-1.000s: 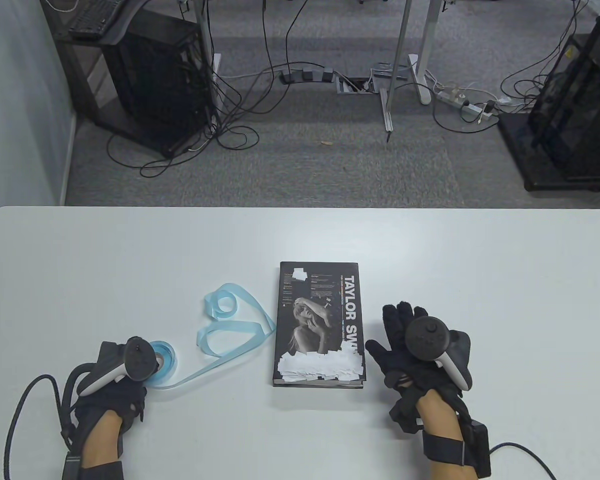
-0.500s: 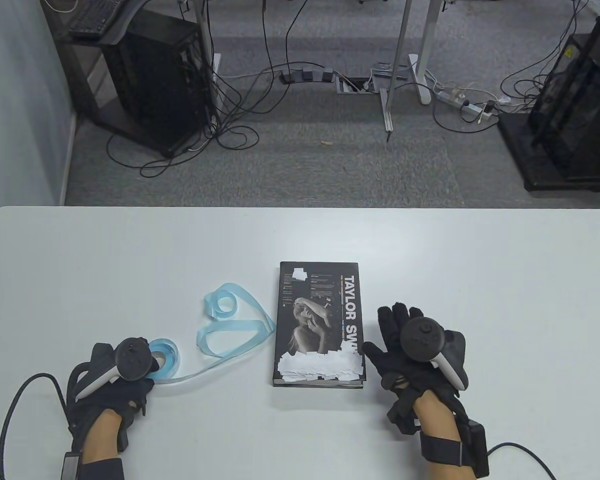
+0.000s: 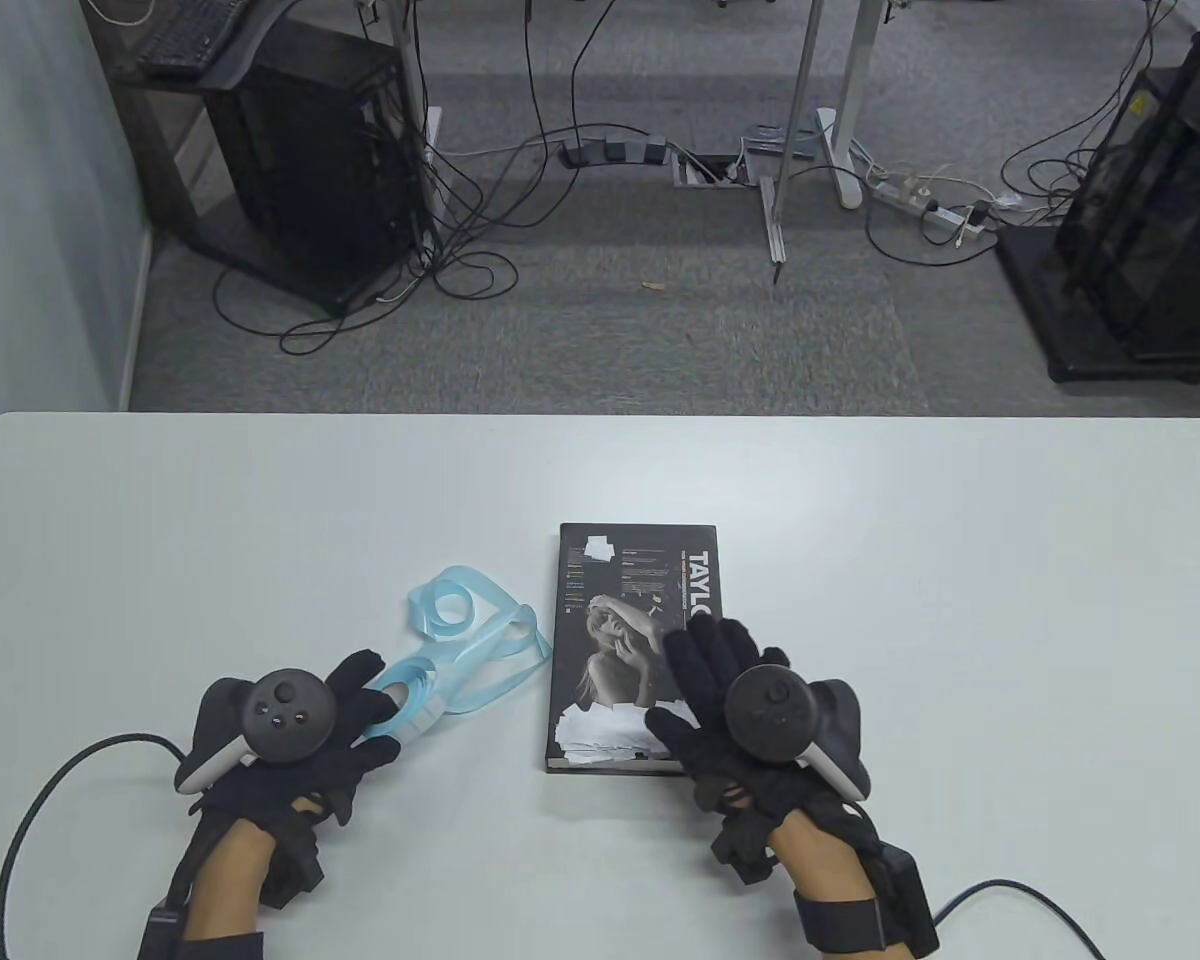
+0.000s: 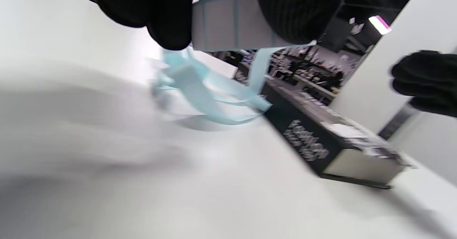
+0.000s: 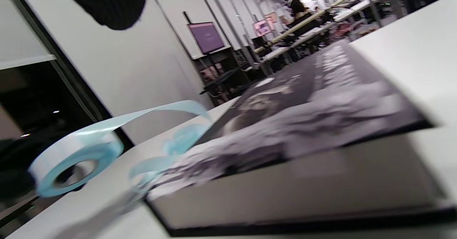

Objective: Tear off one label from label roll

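- Table view: left hand (image 3: pixel 295 735) gripping the label roll (image 3: pixel 412 708), now raised off the surface (image 3: pixel 260 520) and carried inward from its spot half a second back. Roll sits at the fingertips, just ahead and to the inside of the palm.
- Loose blue backing strip (image 3: pixel 480 640) trailing from the roll, loops bunched ahead of the left hand, tighter against the book (image 3: pixel 620 620) than before.
- Right hand (image 3: pixel 735 700) shifted inward from beside the book to above its near right part, covering the stuck white labels (image 3: pixel 600 730) there. Fingers spread wide, nothing held.
- Left wrist view: gloved fingers (image 4: pixel 171 21) clamped either side of the roll's white label face (image 4: pixel 225 26); strip hanging below toward the book. Right fingertips visible at far right, well apart from the roll.
- Right wrist view: blurred. Roll (image 5: pixel 71 160) well off to the left of the right hand, strip arching toward the book cover (image 5: pixel 321 99). Right fingertips (image 5: pixel 110 3) bare at top edge.
- Reading: hands converging, roll presented for the peel; no label pinched yet. Next likely needs right fingers at a label edge.
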The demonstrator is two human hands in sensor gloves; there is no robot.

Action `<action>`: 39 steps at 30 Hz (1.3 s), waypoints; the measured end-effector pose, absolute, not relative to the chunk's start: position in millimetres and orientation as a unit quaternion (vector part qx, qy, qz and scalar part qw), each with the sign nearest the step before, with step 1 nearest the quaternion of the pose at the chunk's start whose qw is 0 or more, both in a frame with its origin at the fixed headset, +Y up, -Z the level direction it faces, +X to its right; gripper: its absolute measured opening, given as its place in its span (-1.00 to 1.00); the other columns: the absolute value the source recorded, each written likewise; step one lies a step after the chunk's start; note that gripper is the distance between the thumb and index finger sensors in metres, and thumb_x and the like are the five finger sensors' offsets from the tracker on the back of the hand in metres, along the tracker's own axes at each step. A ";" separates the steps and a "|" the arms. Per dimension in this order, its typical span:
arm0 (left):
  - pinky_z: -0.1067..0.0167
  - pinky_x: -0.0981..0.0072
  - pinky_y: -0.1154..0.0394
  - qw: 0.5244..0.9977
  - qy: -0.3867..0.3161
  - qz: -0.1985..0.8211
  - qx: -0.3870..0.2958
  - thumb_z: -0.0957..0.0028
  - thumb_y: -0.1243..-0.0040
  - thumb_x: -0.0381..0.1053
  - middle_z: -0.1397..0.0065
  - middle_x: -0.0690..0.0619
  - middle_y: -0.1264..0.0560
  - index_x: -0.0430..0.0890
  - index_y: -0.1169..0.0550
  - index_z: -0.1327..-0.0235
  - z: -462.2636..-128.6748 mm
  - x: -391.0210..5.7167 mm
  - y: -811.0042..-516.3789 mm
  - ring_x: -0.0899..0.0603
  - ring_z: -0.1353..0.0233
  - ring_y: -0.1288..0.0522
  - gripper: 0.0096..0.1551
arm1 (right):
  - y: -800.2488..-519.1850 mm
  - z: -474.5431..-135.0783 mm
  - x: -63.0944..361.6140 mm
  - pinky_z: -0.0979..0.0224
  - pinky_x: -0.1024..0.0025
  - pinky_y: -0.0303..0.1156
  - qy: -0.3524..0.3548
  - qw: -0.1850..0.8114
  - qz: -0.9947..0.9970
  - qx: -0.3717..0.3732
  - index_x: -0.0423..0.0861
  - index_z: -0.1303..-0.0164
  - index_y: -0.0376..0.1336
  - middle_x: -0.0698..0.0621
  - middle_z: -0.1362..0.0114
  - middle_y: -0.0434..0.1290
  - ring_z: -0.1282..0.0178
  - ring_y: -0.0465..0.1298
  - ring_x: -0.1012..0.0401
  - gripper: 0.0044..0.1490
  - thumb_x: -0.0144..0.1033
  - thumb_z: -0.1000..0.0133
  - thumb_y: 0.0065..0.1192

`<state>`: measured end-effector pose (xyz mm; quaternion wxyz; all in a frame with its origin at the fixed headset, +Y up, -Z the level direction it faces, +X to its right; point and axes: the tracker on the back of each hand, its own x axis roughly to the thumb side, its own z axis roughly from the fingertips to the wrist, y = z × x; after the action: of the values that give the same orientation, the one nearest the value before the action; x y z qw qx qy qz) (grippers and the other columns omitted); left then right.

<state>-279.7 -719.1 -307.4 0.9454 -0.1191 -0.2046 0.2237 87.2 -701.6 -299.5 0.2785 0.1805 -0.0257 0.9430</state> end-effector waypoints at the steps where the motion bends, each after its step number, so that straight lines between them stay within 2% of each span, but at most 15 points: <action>1: -0.37 -0.15 -0.33 0.942 -0.215 0.230 -0.114 -0.02 -0.20 0.14 -0.69 -0.12 -0.03 -0.16 -0.44 -0.30 -306.2 -275.9 -717.7 -0.27 -0.47 -0.41 -0.35 | -701.5 -295.3 79.1 -0.56 -0.31 -0.04 -0.031 0.280 0.940 0.193 0.08 -0.51 0.03 -0.09 -0.65 0.02 -0.67 0.07 -0.13 -0.09 0.16 0.01 0.25; 5: -0.36 -0.15 -0.34 0.922 -0.256 0.264 -0.120 -0.02 -0.20 0.16 -0.68 -0.14 -0.05 -0.17 -0.45 -0.29 -300.0 -257.1 -711.6 -0.27 -0.45 -0.43 -0.35 | -703.5 -271.0 37.8 -0.52 -0.22 0.17 -0.053 0.303 0.921 0.241 0.03 -0.45 0.13 -0.13 -0.59 0.18 -0.58 0.28 -0.12 -0.12 0.13 0.03 0.33; 9: -0.36 -0.15 -0.34 0.903 -0.288 0.288 -0.134 -0.03 -0.20 0.16 -0.68 -0.14 -0.05 -0.17 -0.44 -0.29 -293.6 -242.4 -708.3 -0.27 -0.46 -0.42 -0.35 | -705.4 -258.6 14.0 -0.45 -0.17 0.30 -0.070 0.327 0.910 0.247 -0.04 -0.40 0.21 -0.17 -0.52 0.29 -0.49 0.41 -0.12 -0.13 0.13 0.06 0.38; 17: -0.36 -0.15 -0.34 0.885 -0.320 0.305 -0.145 -0.03 -0.21 0.15 -0.68 -0.14 -0.07 -0.18 -0.44 -0.29 -287.3 -222.2 -706.6 -0.28 -0.46 -0.42 -0.35 | -705.5 -253.2 9.4 -0.28 -0.13 0.46 -0.136 0.364 0.888 0.245 -0.15 -0.16 0.42 -0.23 -0.27 0.55 -0.21 0.62 -0.14 -0.28 0.00 0.11 0.51; 27: -0.36 -0.17 -0.33 0.875 -0.332 0.318 -0.150 -0.02 -0.22 0.13 -0.68 -0.13 -0.07 -0.18 -0.45 -0.28 -285.1 -219.3 -707.9 -0.30 -0.46 -0.41 -0.35 | -701.9 -246.8 15.2 -0.18 -0.06 0.56 -0.206 0.358 0.878 0.242 -0.13 0.07 0.54 -0.17 -0.08 0.68 -0.03 0.73 -0.07 -0.46 -0.14 0.18 0.62; 39: -0.37 -0.16 -0.32 0.877 -0.333 0.308 -0.160 -0.02 -0.22 0.13 -0.68 -0.14 -0.07 -0.18 -0.44 -0.29 -283.9 -219.1 -709.1 -0.29 -0.47 -0.40 -0.35 | -703.9 -254.3 22.3 -0.14 -0.02 0.58 -0.194 0.377 0.876 0.231 -0.10 0.12 0.57 -0.14 -0.02 0.72 0.03 0.76 -0.04 -0.57 -0.19 0.14 0.58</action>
<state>-219.1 -709.1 -283.9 0.8766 -0.1604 -0.3330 0.3082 22.3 -703.9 -254.3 0.3768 0.2306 -0.1938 0.8759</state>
